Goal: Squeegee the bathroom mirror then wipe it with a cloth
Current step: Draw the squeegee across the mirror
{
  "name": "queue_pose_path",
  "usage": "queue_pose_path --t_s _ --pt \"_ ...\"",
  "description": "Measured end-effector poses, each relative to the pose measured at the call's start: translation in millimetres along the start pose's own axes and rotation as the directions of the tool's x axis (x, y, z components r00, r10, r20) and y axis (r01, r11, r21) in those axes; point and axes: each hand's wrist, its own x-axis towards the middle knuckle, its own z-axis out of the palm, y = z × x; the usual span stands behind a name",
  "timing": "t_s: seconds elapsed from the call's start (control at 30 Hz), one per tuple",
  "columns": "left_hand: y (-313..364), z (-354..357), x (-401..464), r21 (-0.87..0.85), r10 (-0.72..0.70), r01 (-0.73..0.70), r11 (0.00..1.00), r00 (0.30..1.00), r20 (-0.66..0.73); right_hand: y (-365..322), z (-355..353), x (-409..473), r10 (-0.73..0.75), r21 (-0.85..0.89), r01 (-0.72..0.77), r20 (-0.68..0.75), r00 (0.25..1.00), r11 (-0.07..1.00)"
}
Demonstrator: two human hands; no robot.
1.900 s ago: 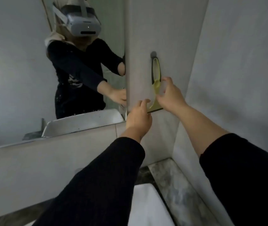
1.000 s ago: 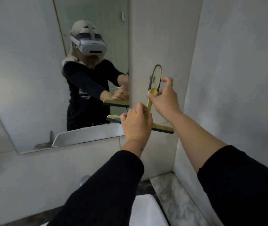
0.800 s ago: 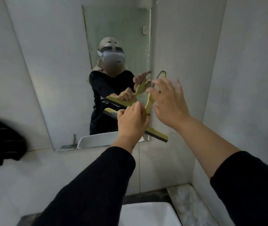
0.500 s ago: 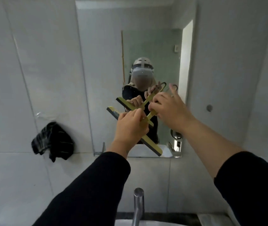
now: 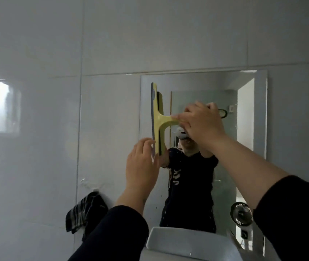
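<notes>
A yellow squeegee point(image 5: 157, 119) stands against the upper left part of the bathroom mirror point(image 5: 251, 166), its blade vertical near the mirror's left edge. My right hand point(image 5: 202, 123) grips its handle, which runs to the right. My left hand point(image 5: 143, 162) is raised just below the blade, fingertips touching its lower end, fingers apart. A dark striped cloth point(image 5: 85, 211) hangs on a wall hook left of the mirror, below my hands.
White tiled wall point(image 5: 37, 129) surrounds the mirror. A white basin rim point(image 5: 187, 242) lies under it. A small fan point(image 5: 241, 217) shows at the mirror's lower right. A person in dark clothes is reflected in the glass.
The squeegee has gone up from mid-mirror to the upper left, its blade turned from slanted to vertical. My left hand has left the handle and now touches the blade's lower end.
</notes>
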Motion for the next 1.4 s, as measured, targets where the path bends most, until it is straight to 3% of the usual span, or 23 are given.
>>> queue_pose_path --t_s 0.13,0.27,0.43,0.67,0.93,1.17,1.4 --pt "-11.5 18.8 -2.2 -0.012 -0.149 0.15 0.989 0.986 0.078 -1.2 7.9 49.2 0.092 -0.081 -0.094 -0.032 0.995 0.992" --pt "-19.9 39.1 0.5 -0.019 -0.226 0.236 0.972 0.948 0.224 -8.6 17.7 90.8 0.143 -0.107 -0.139 0.032 0.989 0.985" --pt "-23.1 59.8 3.8 0.003 -0.245 0.255 0.967 0.923 0.296 -21.0 34.8 115.0 0.144 -0.191 -0.118 0.129 0.981 0.974" --pt "-18.4 67.4 4.8 0.05 -0.314 0.315 0.948 0.892 0.325 5.4 32.2 95.7 0.147 -0.23 -0.122 0.096 0.984 0.966" --pt "-4.3 65.0 10.7 0.268 -0.367 0.285 0.921 0.864 0.344 60.1 -6.8 46.4 0.262 -0.288 -0.221 0.115 0.958 0.932" --pt "1.6 67.6 14.8 0.368 -0.388 0.252 0.895 0.846 0.365 108.8 -33.9 10.6 0.458 -0.349 -0.385 0.156 0.875 0.855" --pt "-1.3 72.0 12.9 0.352 -0.358 0.238 0.905 0.873 0.33 128.7 -43.0 -27.6 0.646 -0.177 -0.622 0.179 0.742 0.763"
